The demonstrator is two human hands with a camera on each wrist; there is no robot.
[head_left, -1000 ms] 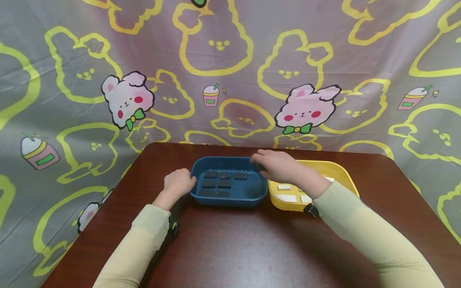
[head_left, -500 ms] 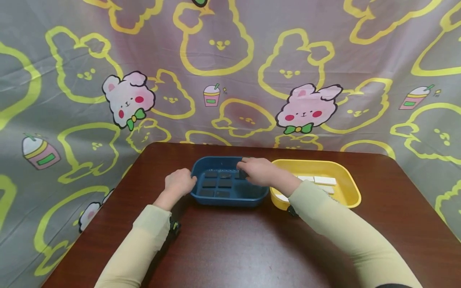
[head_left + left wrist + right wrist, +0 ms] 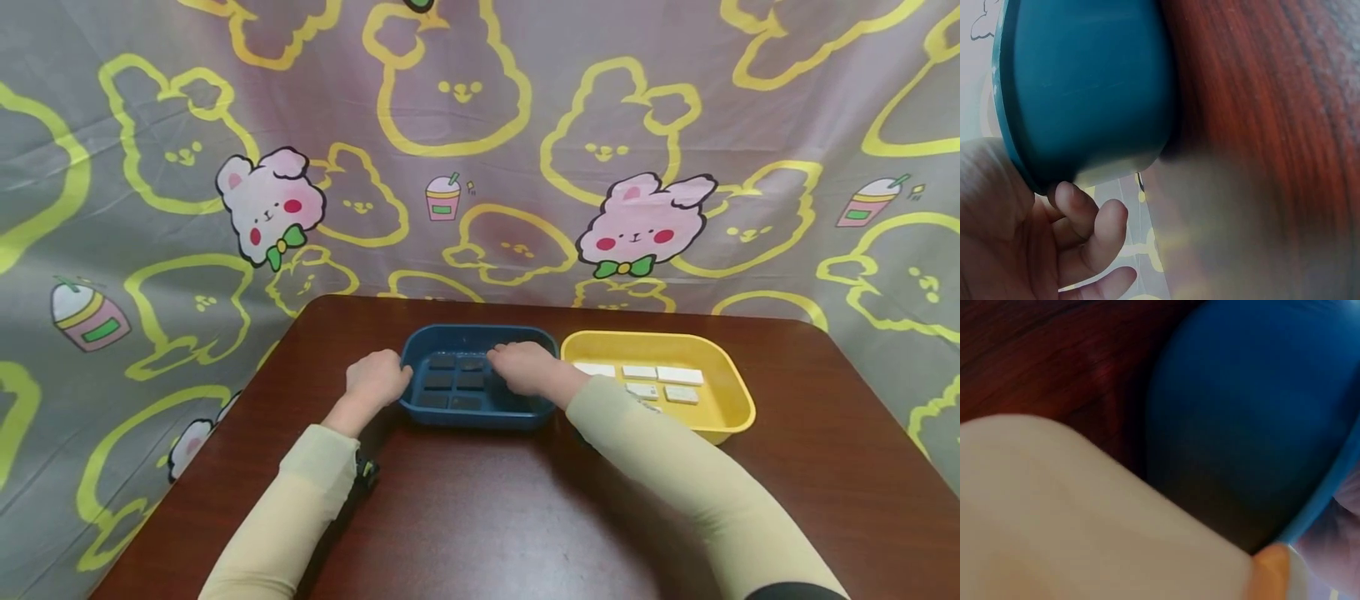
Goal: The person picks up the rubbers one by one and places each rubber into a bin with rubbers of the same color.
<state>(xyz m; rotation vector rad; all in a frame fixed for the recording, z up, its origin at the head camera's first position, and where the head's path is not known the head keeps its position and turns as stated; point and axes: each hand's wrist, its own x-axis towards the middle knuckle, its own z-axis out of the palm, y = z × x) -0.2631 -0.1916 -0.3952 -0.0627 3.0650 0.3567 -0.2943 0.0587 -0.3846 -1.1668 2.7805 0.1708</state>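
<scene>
My left hand (image 3: 377, 379) grips the left rim of the blue plastic bin (image 3: 476, 420). In the left wrist view its curled fingers (image 3: 1109, 234) sit under the bin's rim. Several flat dark rectangular tiles (image 3: 438, 382) lie in rows in the left half of the bin. My right hand (image 3: 525, 367) reaches over the bin's right side with its fingers down inside, by the upper row. A dark tile seen in those fingers earlier is now mostly hidden beneath the hand. The right wrist view shows mainly the bin's outer wall (image 3: 1241, 412) and part of the hand.
A yellow bin (image 3: 731, 392) stands right against the blue one and holds several white rectangular tiles (image 3: 678, 376). My right forearm crosses over its near left corner. Both bins rest on a dark brown wooden table (image 3: 480, 508). A patterned curtain (image 3: 480, 183) hangs behind.
My right hand has moved left from above the gap between the bins and down into the blue bin, carrying a dark tile. The left hand has stayed on the rim.
</scene>
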